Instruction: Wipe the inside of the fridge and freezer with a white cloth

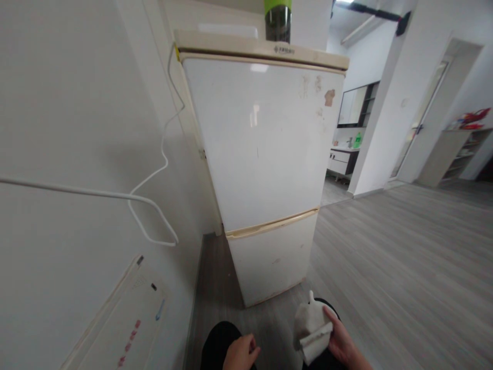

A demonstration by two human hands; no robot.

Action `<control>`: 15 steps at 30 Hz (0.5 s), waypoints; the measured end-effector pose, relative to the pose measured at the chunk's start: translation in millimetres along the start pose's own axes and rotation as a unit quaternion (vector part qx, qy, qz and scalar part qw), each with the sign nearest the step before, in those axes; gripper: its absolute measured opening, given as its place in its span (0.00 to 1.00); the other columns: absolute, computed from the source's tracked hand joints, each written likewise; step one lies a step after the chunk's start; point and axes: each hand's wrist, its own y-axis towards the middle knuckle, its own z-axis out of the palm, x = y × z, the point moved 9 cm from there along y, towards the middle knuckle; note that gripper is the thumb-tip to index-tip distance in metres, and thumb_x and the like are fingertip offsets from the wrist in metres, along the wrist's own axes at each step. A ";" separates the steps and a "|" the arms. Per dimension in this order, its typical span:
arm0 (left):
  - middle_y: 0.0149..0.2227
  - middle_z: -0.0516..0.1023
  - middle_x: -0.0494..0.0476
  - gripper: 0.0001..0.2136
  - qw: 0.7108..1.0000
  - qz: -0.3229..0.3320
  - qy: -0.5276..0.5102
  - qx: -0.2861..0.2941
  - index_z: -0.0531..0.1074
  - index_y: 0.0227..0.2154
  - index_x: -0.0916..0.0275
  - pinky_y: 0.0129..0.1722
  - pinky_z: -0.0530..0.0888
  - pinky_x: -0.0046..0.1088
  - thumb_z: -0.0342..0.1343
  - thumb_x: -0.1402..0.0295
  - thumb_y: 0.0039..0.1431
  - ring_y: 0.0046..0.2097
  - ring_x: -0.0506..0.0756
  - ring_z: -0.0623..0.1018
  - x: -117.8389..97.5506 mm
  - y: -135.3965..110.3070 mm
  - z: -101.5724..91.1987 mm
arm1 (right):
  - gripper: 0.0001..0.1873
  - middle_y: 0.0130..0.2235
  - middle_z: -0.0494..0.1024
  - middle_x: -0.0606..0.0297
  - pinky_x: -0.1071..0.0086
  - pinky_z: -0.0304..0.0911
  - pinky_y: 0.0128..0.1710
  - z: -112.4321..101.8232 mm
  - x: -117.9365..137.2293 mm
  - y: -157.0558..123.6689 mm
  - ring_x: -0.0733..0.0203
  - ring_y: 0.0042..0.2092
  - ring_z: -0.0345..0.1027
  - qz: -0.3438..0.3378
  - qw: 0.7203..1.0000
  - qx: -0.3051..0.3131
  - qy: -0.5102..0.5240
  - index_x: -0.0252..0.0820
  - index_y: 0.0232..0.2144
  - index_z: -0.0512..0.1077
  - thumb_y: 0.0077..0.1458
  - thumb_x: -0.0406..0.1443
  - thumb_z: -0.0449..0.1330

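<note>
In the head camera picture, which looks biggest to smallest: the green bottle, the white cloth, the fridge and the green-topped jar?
1. Fridge
2. White cloth, near the camera, which makes it look bigger
3. Green-topped jar, cut off by the top edge
4. Green bottle, far away

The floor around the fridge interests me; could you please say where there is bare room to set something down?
The widest bare floor is right of the fridge. A narrow strip lies between the fridge and the left wall. It is crowded in front, with dark-clad knees, the left hand, and the right hand holding a pale cloth-like item.
</note>
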 end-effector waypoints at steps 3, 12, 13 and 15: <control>0.37 0.81 0.54 0.07 0.992 0.007 -0.119 -0.037 0.73 0.35 0.57 0.44 0.71 0.30 0.54 0.62 0.59 0.43 0.56 0.80 2.9 8.9 -4.8 | 0.13 0.41 0.84 0.52 0.56 0.67 0.60 -2.5 -0.8 2.9 0.46 0.51 0.77 0.001 1.000 0.003 0.005 0.32 0.38 0.81 0.57 0.39 0.68; 0.57 0.69 0.70 0.32 0.815 0.069 -0.380 -0.433 0.62 0.54 0.60 0.48 0.76 0.42 0.62 0.50 0.50 0.54 0.62 0.76 -33.9 58.6 -240.6 | 0.18 0.44 0.83 0.51 0.51 0.67 0.58 -2.3 -2.2 4.7 0.42 0.51 0.77 0.003 0.999 -0.018 -0.039 0.34 0.43 0.79 0.55 0.42 0.67; 0.59 0.67 0.71 0.33 0.792 0.066 -0.381 -0.472 0.61 0.55 0.60 0.50 0.75 0.43 0.62 0.50 0.50 0.56 0.63 0.74 -39.3 62.9 -275.4 | 0.20 0.44 0.83 0.51 0.50 0.67 0.58 -0.9 -2.8 4.0 0.42 0.51 0.77 0.004 0.999 -0.018 -0.046 0.34 0.45 0.78 0.55 0.43 0.68; 0.61 0.64 0.72 0.33 0.765 0.043 -0.380 -0.519 0.60 0.56 0.61 0.54 0.74 0.43 0.62 0.51 0.51 0.60 0.63 0.72 -47.5 74.5 -332.3 | 0.23 0.43 0.83 0.51 0.51 0.68 0.58 1.7 -3.5 2.3 0.42 0.49 0.78 0.004 0.998 -0.017 -0.058 0.34 0.48 0.77 0.53 0.43 0.68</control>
